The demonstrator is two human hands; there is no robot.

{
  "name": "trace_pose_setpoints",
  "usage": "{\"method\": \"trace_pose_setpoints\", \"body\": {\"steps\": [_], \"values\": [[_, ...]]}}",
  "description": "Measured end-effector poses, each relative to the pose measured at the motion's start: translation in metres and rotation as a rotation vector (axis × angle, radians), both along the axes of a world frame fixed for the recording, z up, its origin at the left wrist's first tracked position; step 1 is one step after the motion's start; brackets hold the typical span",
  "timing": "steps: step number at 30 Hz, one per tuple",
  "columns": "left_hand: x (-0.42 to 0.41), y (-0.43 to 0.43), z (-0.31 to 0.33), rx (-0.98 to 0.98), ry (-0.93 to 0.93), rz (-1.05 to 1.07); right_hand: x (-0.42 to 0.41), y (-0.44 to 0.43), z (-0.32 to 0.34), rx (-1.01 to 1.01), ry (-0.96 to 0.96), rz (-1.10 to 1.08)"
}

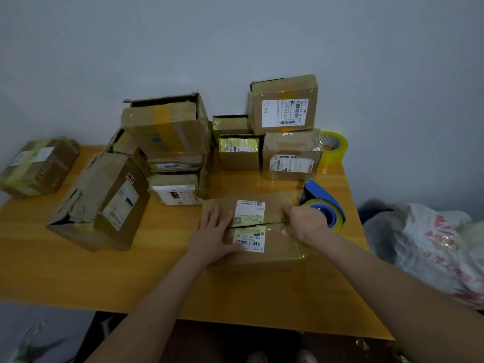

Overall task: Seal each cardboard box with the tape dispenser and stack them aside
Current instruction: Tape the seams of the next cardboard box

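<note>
Head view. Hard to make out much of the tape dispenser [324,203]: handle hidden behind the right hand [303,221], curled around it at the right end of the cardboard box [277,247], with only the blue body and yellowish roll visible. Pressed flat on the box's left half, fingers straight: left hand [212,231]. Box lying flat on the bench [78,271], right of centre, dark seam gaping across a split label; print too small to read. Behind, against the wall: leaning left stack [167,127], taller right stack [282,106], spare tape roll [334,148] partly hidden behind it. Further left, torn large box [104,200] and wrapped box [39,166] at the bench's corner. Beyond the right edge, crumpled plastic bag [432,244], cut off by the frame.
</note>
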State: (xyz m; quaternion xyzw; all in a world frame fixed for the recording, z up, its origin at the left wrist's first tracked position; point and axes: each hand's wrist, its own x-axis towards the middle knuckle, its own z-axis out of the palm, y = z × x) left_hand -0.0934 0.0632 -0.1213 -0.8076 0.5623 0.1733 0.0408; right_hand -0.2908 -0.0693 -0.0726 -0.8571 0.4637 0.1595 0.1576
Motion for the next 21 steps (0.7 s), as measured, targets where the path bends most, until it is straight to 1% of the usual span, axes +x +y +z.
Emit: {"method": "trace_pose_setpoints", "body": {"steps": [4, 8, 11, 13, 15, 17, 19, 21], "values": [[0.002, 0.002, -0.001, -0.04, 0.0, -0.001, 0.002, 0.005, 0.007, -0.061, 0.079, 0.076], [0.002, 0.003, -0.001, -0.049, -0.015, -0.04, -0.002, 0.009, 0.005, -0.077, 0.122, 0.086], [0.001, 0.0, 0.004, -0.019, -0.104, -0.11, -0.002, 0.006, 0.001, -0.081, 0.1, 0.079], [-0.002, -0.003, 0.008, 0.056, -0.125, -0.164, 0.003, -0.002, 0.0, -0.089, 0.063, 0.117], [-0.008, -0.004, 0.01, 0.155, -0.136, -0.217, 0.012, -0.008, -0.002, -0.054, 0.044, 0.191], [-0.012, -0.003, 0.01, 0.202, -0.157, -0.24, 0.022, -0.008, -0.005, 0.027, 0.032, 0.248], [-0.014, -0.002, 0.011, 0.191, -0.171, -0.238, 0.029, -0.007, -0.011, 0.087, 0.029, 0.269], [-0.014, 0.0, 0.011, 0.143, -0.161, -0.238, 0.032, -0.009, -0.014, 0.081, 0.055, 0.287]]}}
